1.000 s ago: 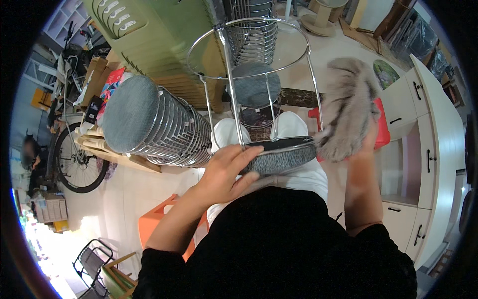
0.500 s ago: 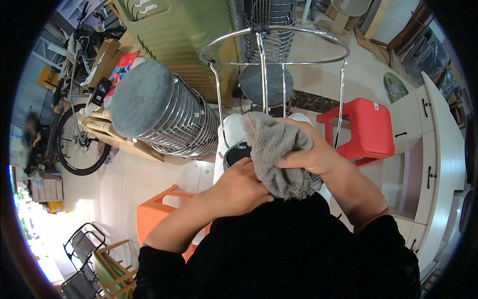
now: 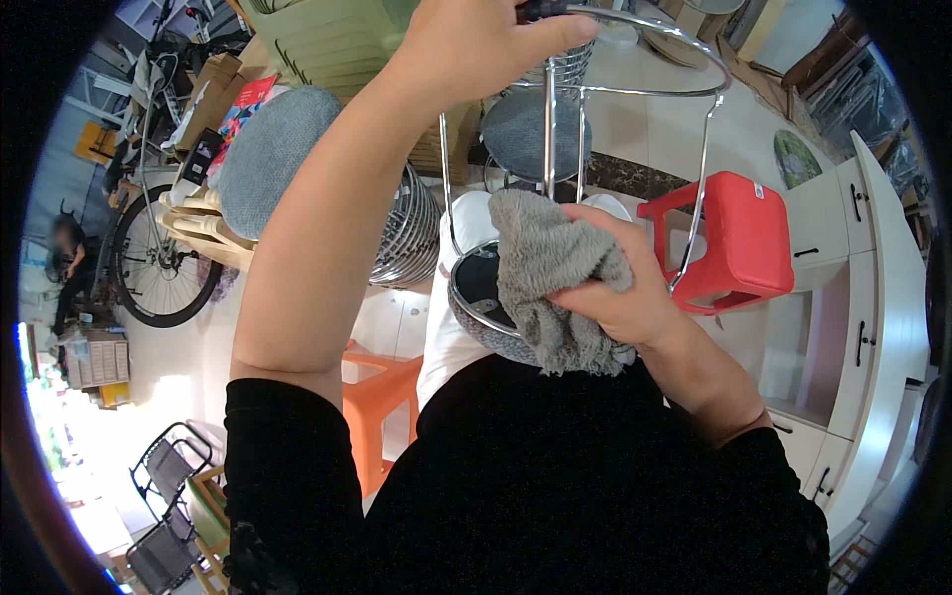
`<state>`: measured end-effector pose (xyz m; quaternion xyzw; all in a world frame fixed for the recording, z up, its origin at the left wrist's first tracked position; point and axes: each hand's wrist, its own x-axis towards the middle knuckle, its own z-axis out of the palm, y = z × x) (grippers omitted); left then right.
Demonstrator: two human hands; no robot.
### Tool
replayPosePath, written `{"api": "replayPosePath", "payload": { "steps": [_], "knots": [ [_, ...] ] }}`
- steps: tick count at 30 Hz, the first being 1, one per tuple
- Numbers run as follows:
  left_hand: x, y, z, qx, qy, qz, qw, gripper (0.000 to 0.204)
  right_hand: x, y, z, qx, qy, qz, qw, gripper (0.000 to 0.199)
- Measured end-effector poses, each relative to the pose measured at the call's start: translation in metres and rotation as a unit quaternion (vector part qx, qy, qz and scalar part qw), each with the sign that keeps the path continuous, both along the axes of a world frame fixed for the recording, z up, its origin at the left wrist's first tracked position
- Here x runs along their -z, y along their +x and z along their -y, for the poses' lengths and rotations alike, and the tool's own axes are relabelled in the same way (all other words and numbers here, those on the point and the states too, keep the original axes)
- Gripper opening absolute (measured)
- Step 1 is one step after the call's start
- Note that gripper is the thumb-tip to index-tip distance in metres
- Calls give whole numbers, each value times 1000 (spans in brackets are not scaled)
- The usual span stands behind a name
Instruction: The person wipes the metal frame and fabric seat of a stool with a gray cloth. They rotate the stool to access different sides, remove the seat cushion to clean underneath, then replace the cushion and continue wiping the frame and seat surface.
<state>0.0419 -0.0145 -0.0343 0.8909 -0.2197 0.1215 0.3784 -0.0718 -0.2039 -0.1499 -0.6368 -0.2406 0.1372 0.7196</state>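
An upturned metal stool [image 3: 550, 139] rests on my lap, its chrome legs and foot ring pointing away from me. The black underside of its round seat [image 3: 478, 283] shows near my body, partly covered. At the far end my left hand [image 3: 476, 45] is closed around the foot ring by a black cap, thumb along the top; some of its fingers are hidden or cut off by the frame edge. My right hand [image 3: 625, 283] grips a bunched grey cloth [image 3: 555, 258] over the seat's edge, beside the legs.
To the right stand a red plastic stool [image 3: 749, 238] and a white cabinet [image 3: 853, 327]. Stacked grey-topped stools [image 3: 278, 149] are at left, with a bicycle wheel [image 3: 159, 263] beyond. An orange stool [image 3: 377, 416] is by my left side. A person [image 3: 69, 258] is far left.
My left hand has left the seat and cloth and reached out to the foot ring. The right hand still holds the cloth. The upturned stool has shifted slightly up and right in view.
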Motion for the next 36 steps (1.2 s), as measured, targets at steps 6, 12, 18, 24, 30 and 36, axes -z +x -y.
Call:
{"api": "replayPosePath", "payload": {
  "steps": [6, 12, 18, 24, 30, 36],
  "knots": [
    [-26, -27, 23, -1, -31, 118, 993, 24, -14, 10, 18, -40, -30, 135, 990, 57],
    [43, -41, 16, 24, 120, 333, 935, 34, 63, 7, 22, -20, -154, 210, 965, 66],
    [31, -83, 4, 69, 70, 210, 973, 34, -12, -13, 100, 91, -8, 140, 986, 62],
    [32, -91, 12, 58, 61, 216, 973, 32, -85, 14, 77, 143, -236, 417, 866, 66],
    [39, -106, 1, 65, 71, 261, 960, 34, -71, 22, 50, 93, -286, 494, 816, 45],
    [40, -108, -4, 72, 71, 251, 963, 35, -55, 74, 127, 43, -202, 392, 897, 53]
  ]
}}
